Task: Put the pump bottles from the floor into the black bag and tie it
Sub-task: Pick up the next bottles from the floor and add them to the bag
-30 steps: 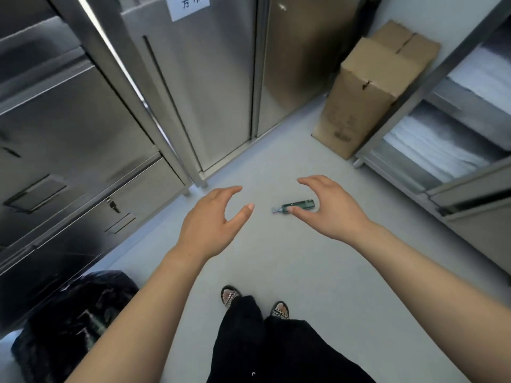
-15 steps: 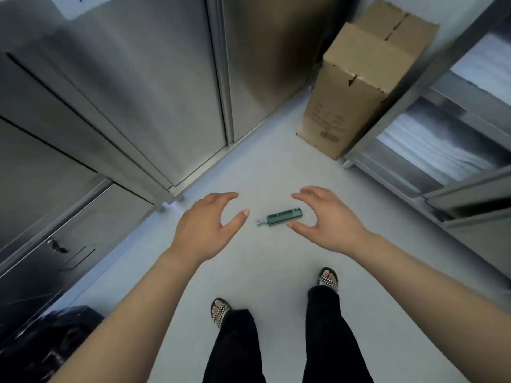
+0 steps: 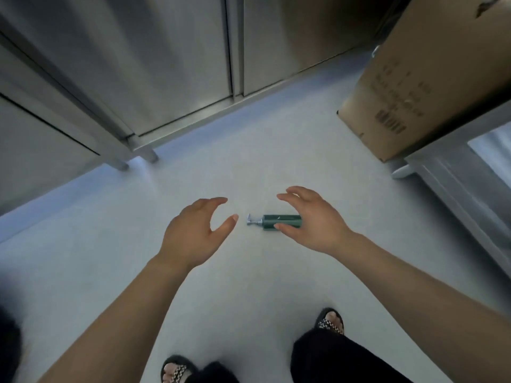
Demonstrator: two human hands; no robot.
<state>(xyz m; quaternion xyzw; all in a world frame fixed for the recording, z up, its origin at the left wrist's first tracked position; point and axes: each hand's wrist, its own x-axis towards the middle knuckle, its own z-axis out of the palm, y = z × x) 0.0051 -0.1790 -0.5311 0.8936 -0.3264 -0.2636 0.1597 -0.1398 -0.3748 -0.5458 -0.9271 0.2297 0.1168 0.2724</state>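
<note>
Pale grey floor [image 3: 249, 161] between steel cabinets [image 3: 166, 64]: a green, silver-pumped bottle [image 3: 279, 222] lies mid-frame between left hand [image 3: 190, 233] and right hand [image 3: 312, 222], both open and empty.

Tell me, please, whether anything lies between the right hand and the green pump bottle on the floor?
Nothing visible does. The right hand hangs open directly over the green pump bottle, which lies on its side on bare floor; the cardboard box stands well aside.
</note>
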